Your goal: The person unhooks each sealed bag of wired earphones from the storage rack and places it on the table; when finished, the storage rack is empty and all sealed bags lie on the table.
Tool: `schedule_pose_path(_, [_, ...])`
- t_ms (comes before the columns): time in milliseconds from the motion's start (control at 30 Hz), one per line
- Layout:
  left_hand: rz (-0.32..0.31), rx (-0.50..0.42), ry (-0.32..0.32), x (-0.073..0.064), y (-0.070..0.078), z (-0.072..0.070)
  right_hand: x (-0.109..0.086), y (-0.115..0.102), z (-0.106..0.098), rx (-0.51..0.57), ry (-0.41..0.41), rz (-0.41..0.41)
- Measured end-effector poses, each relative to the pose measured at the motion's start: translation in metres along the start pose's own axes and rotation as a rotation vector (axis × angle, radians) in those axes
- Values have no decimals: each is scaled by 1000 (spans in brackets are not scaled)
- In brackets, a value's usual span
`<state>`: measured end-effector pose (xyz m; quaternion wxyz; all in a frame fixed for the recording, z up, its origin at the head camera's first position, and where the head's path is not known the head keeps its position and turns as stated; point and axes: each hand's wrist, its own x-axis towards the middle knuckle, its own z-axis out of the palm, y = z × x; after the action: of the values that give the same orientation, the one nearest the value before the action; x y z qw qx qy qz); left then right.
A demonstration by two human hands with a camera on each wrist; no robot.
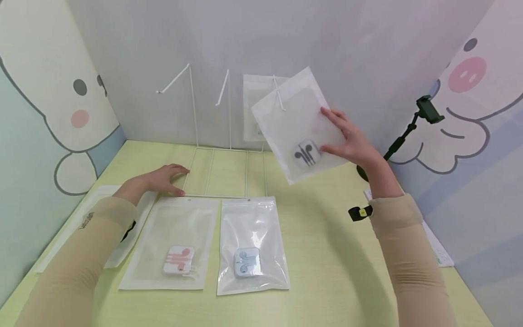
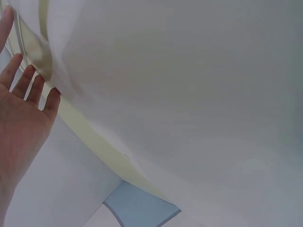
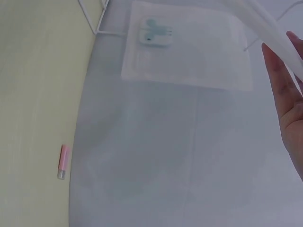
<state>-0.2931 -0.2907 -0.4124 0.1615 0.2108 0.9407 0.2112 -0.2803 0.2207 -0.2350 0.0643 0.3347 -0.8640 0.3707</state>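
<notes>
My right hand [image 1: 351, 141] pinches the right edge of a translucent zip bag [image 1: 282, 131] that holds white-cased earphones with dark buds [image 1: 307, 153]. This bag is raised and tilted, and overlaps the right hook [image 1: 279, 93] of a white wire display rack [image 1: 230, 149] in the head view. Behind it, another bag [image 3: 199, 56] with pale green earphones [image 3: 155, 32] hangs at the rack. My left hand [image 1: 163, 178] is at the rack's left base wire, thumb near the front corner; its fingers [image 2: 23, 87] are spread and nearly straight in the left wrist view.
On the table lie a bag with pink earphones [image 1: 159, 227], a bag with light blue earphones [image 1: 249, 222], and a white bag [image 1: 102, 193] beneath my left forearm. A black phone stand [image 1: 402, 138] stands at right. A small pink tube [image 3: 63, 161] lies near the wall.
</notes>
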Motion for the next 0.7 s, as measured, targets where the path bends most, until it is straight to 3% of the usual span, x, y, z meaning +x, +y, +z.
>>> schedule_pose_path(167, [1, 1, -4, 0, 0, 0, -3, 14, -3, 82, -19, 24])
schedule_pose_path(333, [1, -3, -6, -1, 2, -1, -5, 25, -5, 150, -24, -23])
schedule_pose_path(700, [2, -5, -7, -3, 5, -2, -16, -3, -8, 223, -48, -121])
